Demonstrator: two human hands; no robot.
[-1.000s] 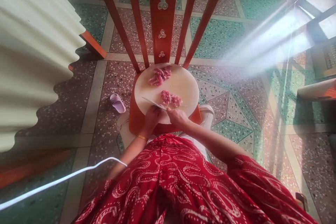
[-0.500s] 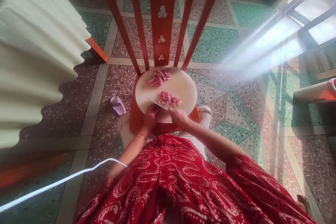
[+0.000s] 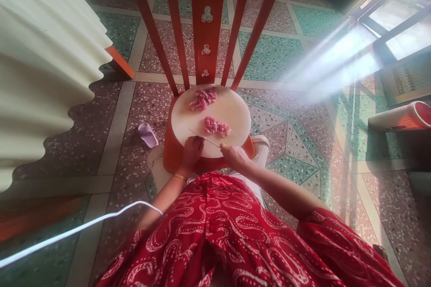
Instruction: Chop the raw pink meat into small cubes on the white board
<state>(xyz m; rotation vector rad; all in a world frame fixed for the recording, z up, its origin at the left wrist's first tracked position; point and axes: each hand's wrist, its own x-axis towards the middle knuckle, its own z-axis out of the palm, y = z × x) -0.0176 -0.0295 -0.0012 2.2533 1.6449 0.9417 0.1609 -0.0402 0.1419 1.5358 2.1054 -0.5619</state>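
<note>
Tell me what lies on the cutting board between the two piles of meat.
Nothing: in the head view, bare cutting board separates the far meat pile from the near meat pile.

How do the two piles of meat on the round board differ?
The far meat pile lies at the board's back edge by the chair slats, well away from both hands; the near meat pile sits mid-board, just beyond the knife. The far pile looks paler and in longer strips, the near one in smaller, redder chunks. Both are raw pink meat on the cutting board.
</note>
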